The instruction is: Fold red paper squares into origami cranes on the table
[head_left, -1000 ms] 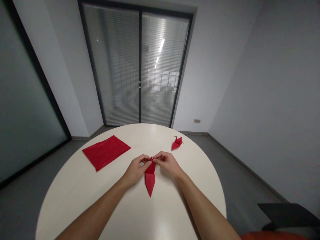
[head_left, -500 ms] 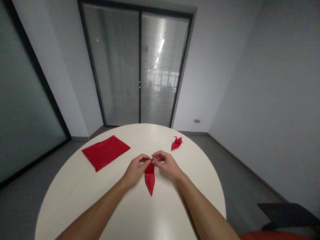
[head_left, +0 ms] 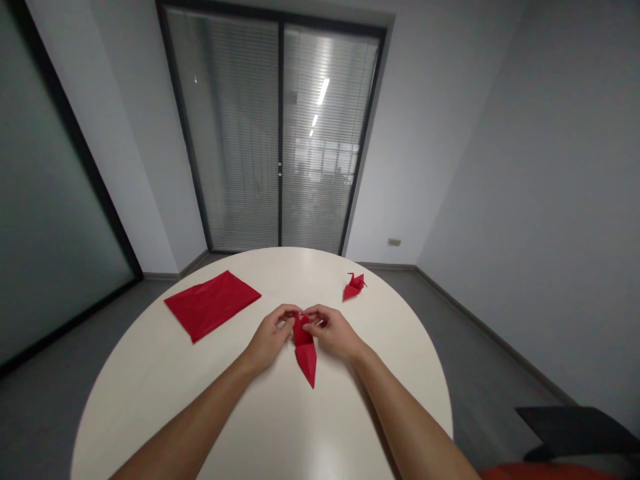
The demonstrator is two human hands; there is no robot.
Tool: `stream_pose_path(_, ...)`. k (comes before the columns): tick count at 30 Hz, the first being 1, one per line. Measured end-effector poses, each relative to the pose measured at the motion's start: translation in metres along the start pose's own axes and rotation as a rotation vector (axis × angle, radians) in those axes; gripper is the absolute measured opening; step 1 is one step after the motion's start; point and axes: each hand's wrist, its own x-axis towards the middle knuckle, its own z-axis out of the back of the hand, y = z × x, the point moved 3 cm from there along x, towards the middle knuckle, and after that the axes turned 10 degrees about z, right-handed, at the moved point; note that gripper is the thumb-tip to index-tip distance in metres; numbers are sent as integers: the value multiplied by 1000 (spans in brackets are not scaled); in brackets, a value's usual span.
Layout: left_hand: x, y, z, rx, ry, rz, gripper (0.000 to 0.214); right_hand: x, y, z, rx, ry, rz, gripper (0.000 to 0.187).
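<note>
Nearby, one folded red paper [head_left: 307,363] is held on or just above one surface [head_left: 270,427], its long axis aligned near to far, its near tip slanted slightly right. Its far end is pinched between the left hand [head_left: 270,338] and the right hand [head_left: 337,332], two in all, neither distinctly nearer. Beyond it, one flat red sheet [head_left: 213,307] is laid leftward and one paper crane [head_left: 354,289] rightward.

No lettering, number or brand legible from where I stand. Any marking on the small wall plate [head_left: 395,242], low down: too tiny to read.
</note>
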Motion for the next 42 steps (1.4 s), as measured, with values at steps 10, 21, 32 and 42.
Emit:
stream_pose_path(10, -10, -15, 8, 207, 146, -139, 44, 0, -4, -1, 32, 53, 18, 22)
stream_pose_path(21, -7, -13, 14, 280, 139, -110, 34, 1, -7, 2, 40, 61, 24, 18)
stream_pose_path(32, -6, -13, 14, 257, 161, -89, 21, 0, -7, 2, 51, 86, 15, 21)
stream_pose_path(42, -6, -15, 16, 266, 149, -101, 13, -1, -4, 1, 38, 93, 3, 24)
